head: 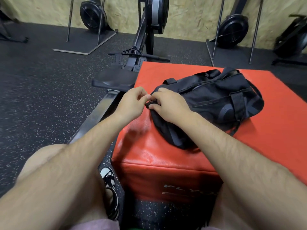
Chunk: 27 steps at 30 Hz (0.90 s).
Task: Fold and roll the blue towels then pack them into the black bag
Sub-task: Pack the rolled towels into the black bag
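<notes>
Black bag [216, 97] on red plyo box [166, 176] (gym, rowers [149, 30] nr wall [191, 14])

The black bag [216, 97] is a soft fabric duffel with webbing straps and a zip line along its top that looks closed where it shows. It lies slumped on top of the red padded box [166, 171], slanting from the near left toward the far right. Its near end narrows to a point, pinched by the left hand [132, 100] and gripped by the right hand [171, 107], with a small zip pull [150, 102] between them
</notes>
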Available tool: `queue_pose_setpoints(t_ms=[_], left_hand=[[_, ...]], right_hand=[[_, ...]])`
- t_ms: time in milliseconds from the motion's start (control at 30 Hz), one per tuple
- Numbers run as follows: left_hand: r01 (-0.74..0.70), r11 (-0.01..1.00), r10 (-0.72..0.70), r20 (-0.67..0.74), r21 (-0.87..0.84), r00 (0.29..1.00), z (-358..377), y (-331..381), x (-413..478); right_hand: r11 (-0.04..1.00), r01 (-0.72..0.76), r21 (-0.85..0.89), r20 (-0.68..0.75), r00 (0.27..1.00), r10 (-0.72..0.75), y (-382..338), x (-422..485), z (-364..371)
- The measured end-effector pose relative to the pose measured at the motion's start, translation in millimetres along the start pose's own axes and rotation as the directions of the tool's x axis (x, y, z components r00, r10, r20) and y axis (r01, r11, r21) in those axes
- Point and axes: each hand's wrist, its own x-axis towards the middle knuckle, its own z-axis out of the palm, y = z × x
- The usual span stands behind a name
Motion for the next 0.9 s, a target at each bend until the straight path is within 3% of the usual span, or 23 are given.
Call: queue_pose_setpoints(t_ms=[100,233,367,467,633,800,900], left_hand=[[-0.008,0.992,0.008,0.002,-0.124,1.0,2,3,-2],[0.122,0.952,-0.116,0.041,-0.281,0.992,3,3,3],[0.085,0.981,-0.055,0.166,-0.177,0.985,10,0,-2],[0.001,0.979,0.026,0.128,-0.202,0.991,13,4,-3],[-0.072,0.996,0.076,0.109,-0.043,0.991,17,0,5],[-0.104,0.988,0.107,-0.025,0.111,0.994,10,-9,14],[-0.047,0.979,0.078,-0.148,0.198,0.986,-10,-13,25]], right_hand=[[0.993,-0.066,0.095,-0.046,0.996,0.071,4,5,-1],[0.991,-0.126,0.053,-0.075,0.989,0.13,5,7,-1],[0.956,-0.229,0.182,-0.081,0.966,0.247,3,9,-4],[0.915,-0.269,0.301,-0.07,0.951,0.302,5,12,-9],[0.984,-0.154,0.087,-0.116,0.98,0.164,6,6,-13],[0.982,-0.188,-0.003,-0.213,0.96,0.183,24,11,-31],[0.974,-0.225,-0.006,-0.251,0.944,0.216,34,10,-39]])
